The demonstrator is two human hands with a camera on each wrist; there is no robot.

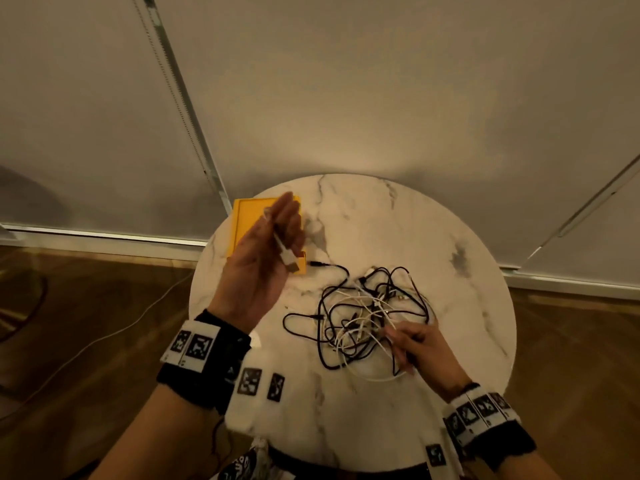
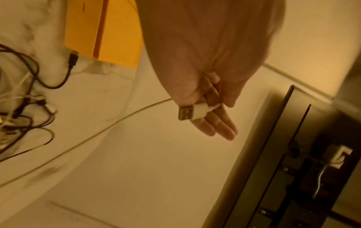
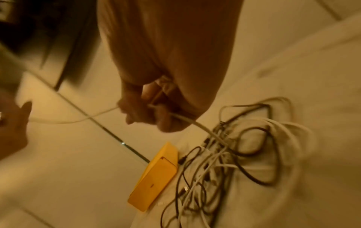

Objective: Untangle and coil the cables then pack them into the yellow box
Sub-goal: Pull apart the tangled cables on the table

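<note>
My left hand (image 1: 282,237) is raised over the yellow box (image 1: 247,220), thumb pinching the USB plug (image 2: 190,113) of a white cable against its fingers. The white cable (image 3: 78,120) runs across to my right hand (image 1: 403,341), whose curled fingers (image 3: 136,114) grip it at the near right side of the tangle. The tangle of black and white cables (image 1: 363,313) lies on the round marble table (image 1: 381,220), right of the box. The shallow, open box (image 3: 156,177) sits at the table's far left edge, partly hidden by my left hand.
A black plug (image 1: 317,264) lies just right of the box's near corner. Pale blinds (image 1: 346,98) hang right behind the small table. Wooden floor (image 1: 86,306) surrounds it, with a thin white cord (image 1: 104,337) trailing across it on the left.
</note>
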